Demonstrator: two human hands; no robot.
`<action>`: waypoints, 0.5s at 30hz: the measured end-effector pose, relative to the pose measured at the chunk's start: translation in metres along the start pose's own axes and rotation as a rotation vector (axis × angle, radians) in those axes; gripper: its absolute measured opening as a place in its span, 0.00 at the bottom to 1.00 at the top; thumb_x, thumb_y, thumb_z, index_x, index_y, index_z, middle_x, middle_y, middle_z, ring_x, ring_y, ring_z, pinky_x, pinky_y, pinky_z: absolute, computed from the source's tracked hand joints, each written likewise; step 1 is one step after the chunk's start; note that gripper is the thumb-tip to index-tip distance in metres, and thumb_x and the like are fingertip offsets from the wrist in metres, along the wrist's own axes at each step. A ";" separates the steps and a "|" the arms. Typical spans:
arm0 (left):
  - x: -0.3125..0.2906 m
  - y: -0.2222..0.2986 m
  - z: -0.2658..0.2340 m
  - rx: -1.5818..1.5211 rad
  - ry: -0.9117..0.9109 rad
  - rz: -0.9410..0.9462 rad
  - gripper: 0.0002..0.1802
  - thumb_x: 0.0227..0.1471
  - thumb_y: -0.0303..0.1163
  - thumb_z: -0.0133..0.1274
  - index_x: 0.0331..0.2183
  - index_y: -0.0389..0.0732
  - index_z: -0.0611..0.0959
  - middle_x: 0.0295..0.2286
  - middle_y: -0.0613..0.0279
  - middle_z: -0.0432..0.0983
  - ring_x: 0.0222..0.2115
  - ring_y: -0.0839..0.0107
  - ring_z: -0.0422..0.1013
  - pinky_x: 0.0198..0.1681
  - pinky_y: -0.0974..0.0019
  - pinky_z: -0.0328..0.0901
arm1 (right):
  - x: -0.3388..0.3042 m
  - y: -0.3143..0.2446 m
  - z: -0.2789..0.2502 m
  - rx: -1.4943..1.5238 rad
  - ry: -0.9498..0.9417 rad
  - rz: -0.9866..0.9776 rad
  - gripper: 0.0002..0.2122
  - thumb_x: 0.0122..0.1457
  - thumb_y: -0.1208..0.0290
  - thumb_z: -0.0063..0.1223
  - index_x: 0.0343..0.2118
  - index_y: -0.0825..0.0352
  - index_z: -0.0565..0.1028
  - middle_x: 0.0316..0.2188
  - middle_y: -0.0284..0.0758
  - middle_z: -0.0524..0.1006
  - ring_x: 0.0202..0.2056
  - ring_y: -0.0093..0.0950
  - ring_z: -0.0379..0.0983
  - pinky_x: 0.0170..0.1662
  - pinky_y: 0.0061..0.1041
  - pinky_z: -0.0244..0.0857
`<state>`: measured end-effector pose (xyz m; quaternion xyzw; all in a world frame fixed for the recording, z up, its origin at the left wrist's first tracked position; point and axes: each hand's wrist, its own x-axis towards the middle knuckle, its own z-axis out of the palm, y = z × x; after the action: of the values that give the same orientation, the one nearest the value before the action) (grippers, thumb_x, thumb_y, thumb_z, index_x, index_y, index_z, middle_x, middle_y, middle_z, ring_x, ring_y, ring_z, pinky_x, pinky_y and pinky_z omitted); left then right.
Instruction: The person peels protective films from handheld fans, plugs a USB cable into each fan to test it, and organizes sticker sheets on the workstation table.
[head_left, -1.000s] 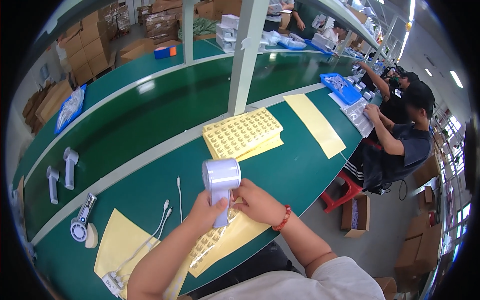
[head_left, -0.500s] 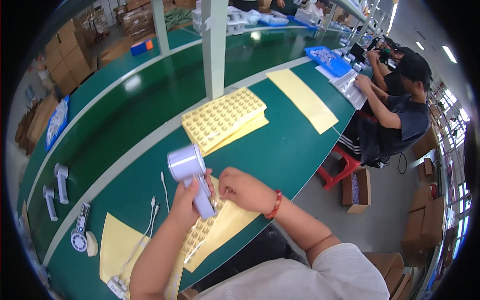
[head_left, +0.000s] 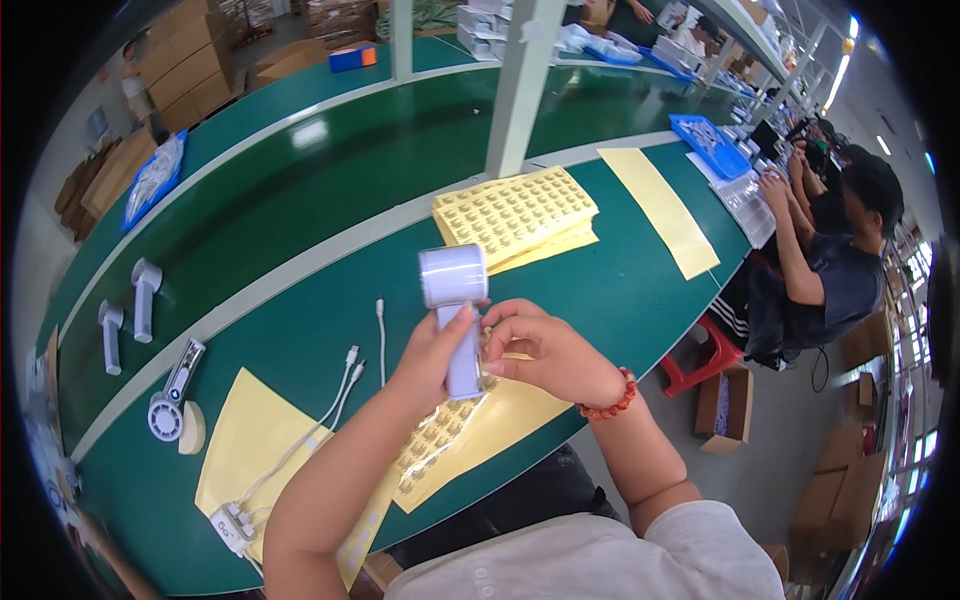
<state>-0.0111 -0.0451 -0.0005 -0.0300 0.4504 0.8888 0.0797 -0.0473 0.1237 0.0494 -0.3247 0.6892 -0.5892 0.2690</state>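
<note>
My left hand (head_left: 428, 358) is closed around the handle of a lavender handheld fan (head_left: 454, 278), its round head up, above the table. Against the right side of that handle, my right hand (head_left: 548, 350) has its fingers curled in a pinch; anything between the fingertips is too small to make out. A red beaded bracelet (head_left: 608, 396) circles my right wrist. Below both hands lies a yellow sheet with rows of small stickers (head_left: 438, 440), partly covered by my hands and the fan.
A stack of yellow sticker sheets (head_left: 520, 210) and a plain yellow strip (head_left: 660, 212) lie beyond my hands. To the left are a fan with an exposed grille (head_left: 168, 415), white cables (head_left: 335, 395), a charger (head_left: 232, 525) and two more fans (head_left: 146, 300). A co-worker (head_left: 815, 260) sits at right.
The camera view has shifted, so the table appears moved. The fan stands more upright in my left hand. My right hand has come from over the sticker sheet to the handle's side.
</note>
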 end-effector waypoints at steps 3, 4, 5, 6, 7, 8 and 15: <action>0.000 -0.002 -0.002 0.055 0.018 -0.023 0.23 0.54 0.44 0.46 0.45 0.37 0.67 0.35 0.60 0.70 0.35 0.74 0.68 0.38 0.69 0.66 | 0.000 -0.001 0.005 0.023 0.077 0.050 0.04 0.50 0.79 0.54 0.27 0.68 0.70 0.48 0.36 0.59 0.46 0.28 0.64 0.50 0.25 0.61; 0.001 -0.002 -0.001 0.063 0.021 -0.011 0.23 0.54 0.44 0.46 0.45 0.37 0.67 0.35 0.60 0.69 0.35 0.74 0.68 0.38 0.69 0.66 | 0.001 0.001 0.006 0.020 0.062 0.046 0.04 0.50 0.79 0.54 0.27 0.68 0.70 0.48 0.36 0.59 0.46 0.28 0.64 0.50 0.25 0.61; 0.001 -0.003 0.001 0.068 0.014 -0.008 0.23 0.54 0.44 0.46 0.45 0.36 0.67 0.36 0.60 0.69 0.35 0.74 0.68 0.38 0.70 0.66 | 0.000 0.002 0.007 0.024 0.055 0.044 0.04 0.50 0.79 0.54 0.27 0.68 0.70 0.49 0.37 0.58 0.48 0.29 0.63 0.51 0.26 0.62; 0.001 -0.002 0.001 0.061 0.002 -0.004 0.23 0.54 0.44 0.46 0.45 0.36 0.67 0.36 0.60 0.68 0.35 0.75 0.68 0.38 0.70 0.66 | -0.001 0.003 0.009 0.027 0.049 0.042 0.04 0.50 0.80 0.54 0.27 0.68 0.70 0.50 0.38 0.57 0.49 0.30 0.63 0.51 0.27 0.62; 0.000 -0.002 0.000 0.057 0.001 -0.004 0.23 0.54 0.44 0.46 0.45 0.36 0.67 0.36 0.60 0.68 0.35 0.75 0.68 0.38 0.70 0.66 | -0.002 0.003 0.011 0.024 0.048 0.045 0.04 0.50 0.80 0.54 0.27 0.68 0.70 0.50 0.38 0.57 0.49 0.30 0.63 0.51 0.27 0.62; 0.001 0.000 0.000 0.049 -0.004 -0.008 0.23 0.54 0.44 0.46 0.45 0.36 0.67 0.36 0.60 0.68 0.35 0.75 0.68 0.38 0.70 0.66 | -0.002 0.002 0.013 0.016 0.036 0.039 0.04 0.50 0.80 0.54 0.26 0.68 0.70 0.51 0.39 0.56 0.50 0.31 0.62 0.51 0.28 0.63; -0.001 -0.004 -0.002 0.072 0.019 0.069 0.23 0.53 0.44 0.49 0.44 0.36 0.69 0.34 0.61 0.70 0.33 0.76 0.68 0.35 0.72 0.65 | -0.001 0.000 0.022 -0.033 0.044 0.043 0.05 0.49 0.81 0.55 0.27 0.68 0.71 0.53 0.40 0.54 0.52 0.33 0.60 0.48 0.28 0.67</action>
<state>-0.0098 -0.0444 -0.0053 -0.0199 0.4837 0.8738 0.0459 -0.0303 0.1104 0.0460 -0.3013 0.7112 -0.5789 0.2612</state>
